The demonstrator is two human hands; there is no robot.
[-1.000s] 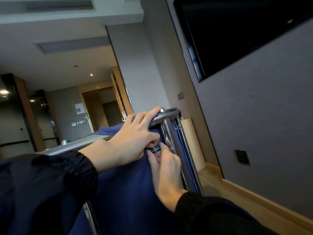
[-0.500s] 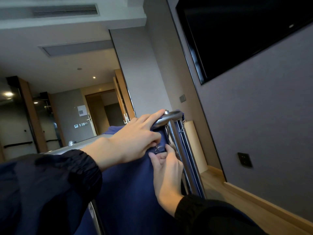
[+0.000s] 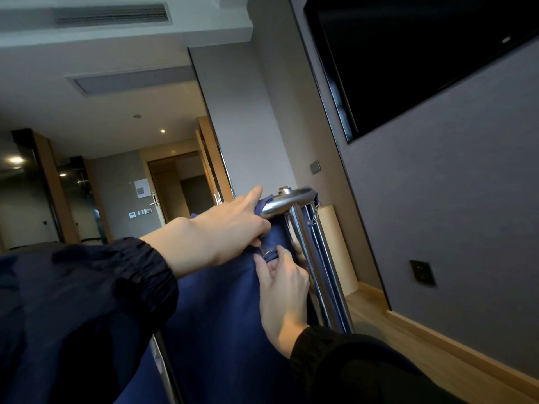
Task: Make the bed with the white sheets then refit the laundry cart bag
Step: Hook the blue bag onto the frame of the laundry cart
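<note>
The dark blue laundry cart bag [image 3: 221, 310] hangs against the chrome cart frame [image 3: 313, 258], whose rounded top corner [image 3: 284, 199] is at centre. My left hand [image 3: 224, 228] reaches over from the left and grips the bag's upper edge just below that corner, index finger stretched out along the fabric. My right hand [image 3: 281, 284] comes up from below and pinches a small metal ring [image 3: 269, 253] on the bag's fabric beside the upright tubes. The bed and white sheets are out of view.
A grey wall with a large black TV [image 3: 423, 53] and a dark socket [image 3: 423, 272] runs along the right. A pale wooden panel [image 3: 338, 243] stands behind the cart. Wooden floor [image 3: 408, 345] lies at right; a hallway with a door [image 3: 175, 188] opens at back left.
The view has shifted slightly and the cart corner sits a little lower. Both hands stay at the same corner; my right hand's fingers have closed on the ring.
</note>
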